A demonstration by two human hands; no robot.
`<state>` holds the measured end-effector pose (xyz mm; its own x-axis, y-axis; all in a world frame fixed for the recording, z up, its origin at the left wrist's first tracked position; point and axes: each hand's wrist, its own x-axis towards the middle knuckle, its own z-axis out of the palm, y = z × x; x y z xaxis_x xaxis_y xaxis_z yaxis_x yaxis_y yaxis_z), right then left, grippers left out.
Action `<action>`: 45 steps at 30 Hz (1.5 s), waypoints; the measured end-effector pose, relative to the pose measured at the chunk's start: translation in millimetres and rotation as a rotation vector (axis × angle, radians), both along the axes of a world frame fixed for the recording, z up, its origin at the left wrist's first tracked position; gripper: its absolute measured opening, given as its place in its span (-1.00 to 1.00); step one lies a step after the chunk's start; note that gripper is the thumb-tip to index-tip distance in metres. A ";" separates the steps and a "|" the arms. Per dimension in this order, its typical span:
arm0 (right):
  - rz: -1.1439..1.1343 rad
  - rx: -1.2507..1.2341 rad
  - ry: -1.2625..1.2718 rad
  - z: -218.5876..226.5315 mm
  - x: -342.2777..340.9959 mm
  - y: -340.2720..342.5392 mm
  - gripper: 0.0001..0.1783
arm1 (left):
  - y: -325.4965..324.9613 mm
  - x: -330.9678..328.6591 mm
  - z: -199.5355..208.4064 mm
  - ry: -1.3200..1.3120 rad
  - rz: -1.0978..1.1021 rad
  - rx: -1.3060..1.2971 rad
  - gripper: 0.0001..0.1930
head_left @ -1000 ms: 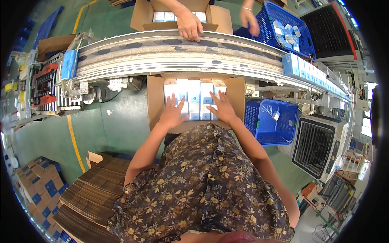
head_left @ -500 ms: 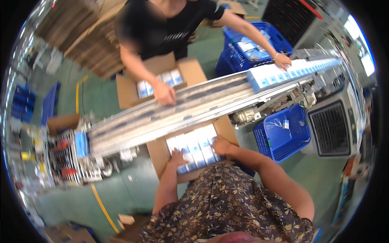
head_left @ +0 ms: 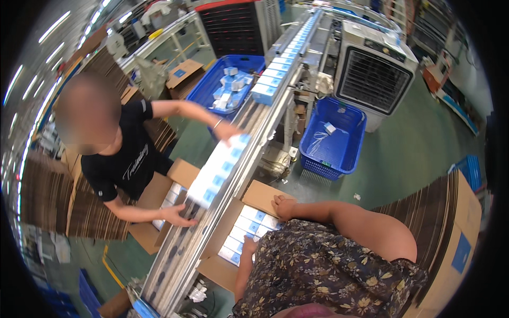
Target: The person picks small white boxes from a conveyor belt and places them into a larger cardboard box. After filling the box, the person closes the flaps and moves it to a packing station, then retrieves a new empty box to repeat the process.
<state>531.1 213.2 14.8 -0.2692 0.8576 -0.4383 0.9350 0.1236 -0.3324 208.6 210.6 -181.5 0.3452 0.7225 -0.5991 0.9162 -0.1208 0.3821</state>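
Note:
An open cardboard carton (head_left: 218, 269) in front of me holds rows of small white-and-blue boxes (head_left: 231, 244). My left hand (head_left: 249, 246) touches the tops of these boxes with its fingers stretched out, partly covered by my patterned shirt. At the carton's far right, my right hand (head_left: 284, 206) has its bent fingers over the edge of a carton flap (head_left: 261, 196). Across the conveyor (head_left: 180, 249), a person in a black shirt holds a row of white-and-blue boxes (head_left: 220, 168) between both hands, slightly blurred.
More boxes (head_left: 274, 74) line the conveyor's far end. Beyond it stand another open carton (head_left: 151, 241) and a blue crate (head_left: 212, 79) of loose boxes. On my side are a blue basket (head_left: 339, 135), a grey air cooler (head_left: 376, 74) and stacked flat cardboard (head_left: 437, 222).
My view has turned right. My right hand has moved from the boxes onto the carton flap, while my left stays on the boxes. The other person has taken a row of boxes off the line.

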 end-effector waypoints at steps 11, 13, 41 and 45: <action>-0.265 0.008 -0.147 -33.3 -2.6 -27.1 0.05 | -42.0 -17.0 53.8 -0.056 -0.062 -0.179 -0.29; -0.306 0.001 -0.202 -40.9 10.5 -32.0 0.14 | -44.3 -10.9 58.8 -0.076 -0.111 -0.224 -0.31; -0.556 1.095 -0.191 91.6 326.7 324.2 -0.68 | 29.6 74.1 145.0 -0.374 0.346 -0.177 -0.50; -0.529 0.732 -0.376 106.6 356.2 380.6 -0.60 | 42.8 113.0 188.9 -0.452 0.429 -0.137 -0.46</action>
